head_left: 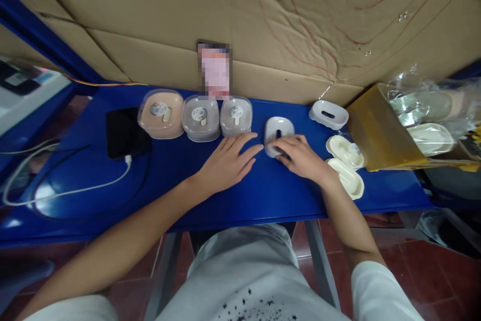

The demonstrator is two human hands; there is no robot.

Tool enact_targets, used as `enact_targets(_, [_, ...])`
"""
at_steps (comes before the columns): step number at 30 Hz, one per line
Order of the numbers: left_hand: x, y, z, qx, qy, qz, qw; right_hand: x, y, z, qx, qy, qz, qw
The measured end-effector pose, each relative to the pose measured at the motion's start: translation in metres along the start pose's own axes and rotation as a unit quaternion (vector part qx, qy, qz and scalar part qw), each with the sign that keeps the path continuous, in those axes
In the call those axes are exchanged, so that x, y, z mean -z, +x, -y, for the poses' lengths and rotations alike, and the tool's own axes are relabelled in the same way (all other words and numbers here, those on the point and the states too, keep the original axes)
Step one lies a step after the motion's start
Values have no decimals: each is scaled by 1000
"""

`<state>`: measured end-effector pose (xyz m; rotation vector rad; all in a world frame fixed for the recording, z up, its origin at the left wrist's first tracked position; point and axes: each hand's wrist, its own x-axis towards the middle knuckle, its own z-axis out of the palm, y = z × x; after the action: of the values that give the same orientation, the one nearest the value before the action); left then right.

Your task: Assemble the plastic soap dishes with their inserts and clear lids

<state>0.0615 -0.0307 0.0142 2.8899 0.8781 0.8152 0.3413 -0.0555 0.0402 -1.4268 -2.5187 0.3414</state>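
My right hand (295, 154) grips the near edge of a small grey tray (284, 126) with a dark slot, which rests on the blue table. Over the table to its left, my left hand (233, 161) has its fingers spread and holds nothing. Behind that hand stand two grey containers (195, 130) (242, 128) with clear lids and round labels. A peach container (165, 128) of the same kind is left of them. Another grey slotted piece (328, 114) lies at the back right. Two cream oval dishes (343, 150) (351, 181) lie beside my right forearm.
A cardboard box (387, 140) with plastic-wrapped dishes stands at the right. On the left lie a black device (126, 133) and a white cable (93, 188). A pixelated card or phone (216, 70) leans on the cardboard wall (158, 20) behind the blue table (285, 196).
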Motion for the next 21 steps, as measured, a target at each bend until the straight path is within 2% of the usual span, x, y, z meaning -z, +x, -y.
enact_targets(2, [-4,0,-2,-33,-29,34,998,7,-6,9,42,49,16,998])
enact_targets(4, [-6,-1,-2,-40,-45,63,996,18,-22,12,34,63,-6,997])
enact_targets(6, [-7,-2,-1,-43,-56,84,994,27,-51,7,-19,43,-63,997])
enact_targets(9, [-5,-3,0,-57,-52,101,992,30,-114,-8,-142,-28,-144,979])
enact_targets(12, [-2,-3,-1,-74,-36,105,991,16,-178,-19,-244,-92,-143,955])
enact_targets(14, [-1,-3,-2,-82,-43,103,990,3,-205,-18,-272,-111,-120,948])
enact_targets(17, [-5,-3,-1,-87,-69,83,990,-14,-206,-2,-253,-99,-88,958])
enact_targets(21, [-10,-3,1,-53,-92,2,994,-26,-158,28,-161,-13,-79,984])
